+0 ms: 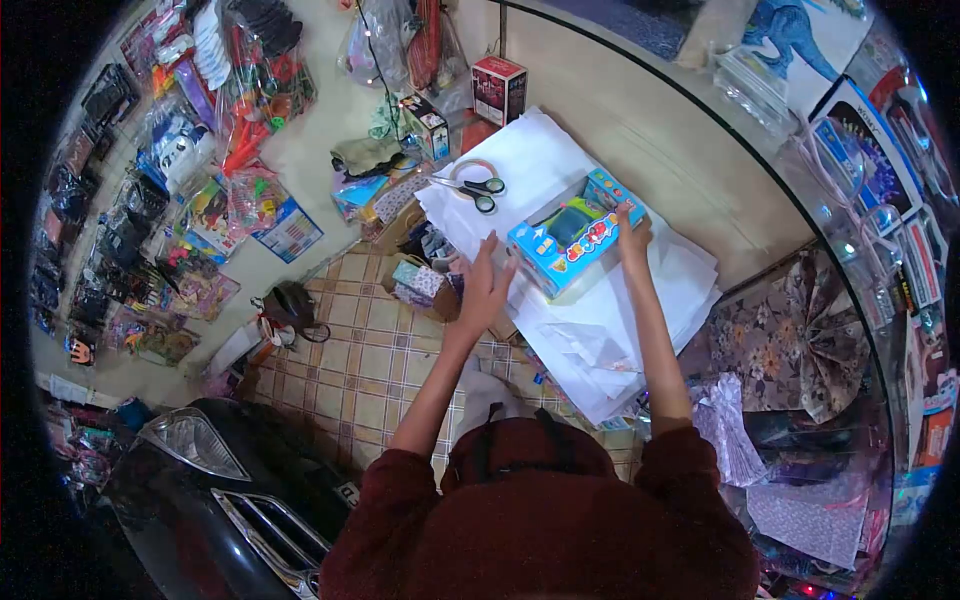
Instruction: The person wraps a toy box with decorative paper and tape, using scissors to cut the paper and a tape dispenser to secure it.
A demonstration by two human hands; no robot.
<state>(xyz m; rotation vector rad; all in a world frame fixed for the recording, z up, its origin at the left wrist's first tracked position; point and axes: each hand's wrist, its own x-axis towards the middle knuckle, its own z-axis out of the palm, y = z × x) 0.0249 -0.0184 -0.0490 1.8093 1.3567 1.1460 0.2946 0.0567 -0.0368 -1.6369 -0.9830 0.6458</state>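
Observation:
A blue toy car box with a clear window showing a green toy car lies on a stack of white paper sheets. My right hand grips the box's right end, its fingers partly hidden. Close to the left end of the box is my left hand, fingers apart and holding nothing. Scissors with dark handles rest on the paper beyond my left hand, beside a roll of tape.
Small boxes stand behind the paper. An open carton with small packets sits left of my left hand. Packaged goods hang on the left wall, and a glass edge curves along the right. A black vehicle fills the lower left.

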